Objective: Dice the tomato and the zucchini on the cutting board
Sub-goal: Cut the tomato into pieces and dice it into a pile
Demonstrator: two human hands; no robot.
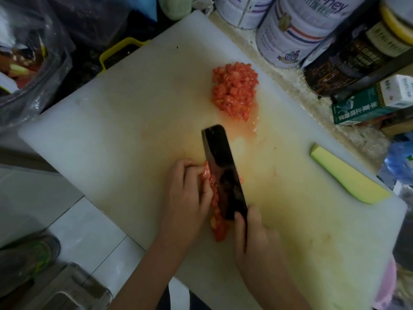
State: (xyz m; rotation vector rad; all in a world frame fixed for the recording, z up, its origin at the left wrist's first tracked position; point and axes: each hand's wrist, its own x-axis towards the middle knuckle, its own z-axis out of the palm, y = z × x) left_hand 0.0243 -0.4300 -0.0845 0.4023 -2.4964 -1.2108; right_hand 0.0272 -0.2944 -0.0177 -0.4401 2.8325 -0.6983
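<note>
Your right hand (252, 238) is gripping the cleaver (223, 173), your left hand (185, 191) clutching remaining tomato strips (216, 218); the zucchini (348, 175) at three o'clock is lying undiced.

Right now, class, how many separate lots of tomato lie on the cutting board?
2. A diced pile toward the board's far side, and a row of pieces between the left hand and the knife; more may hide beneath its blade.
</note>
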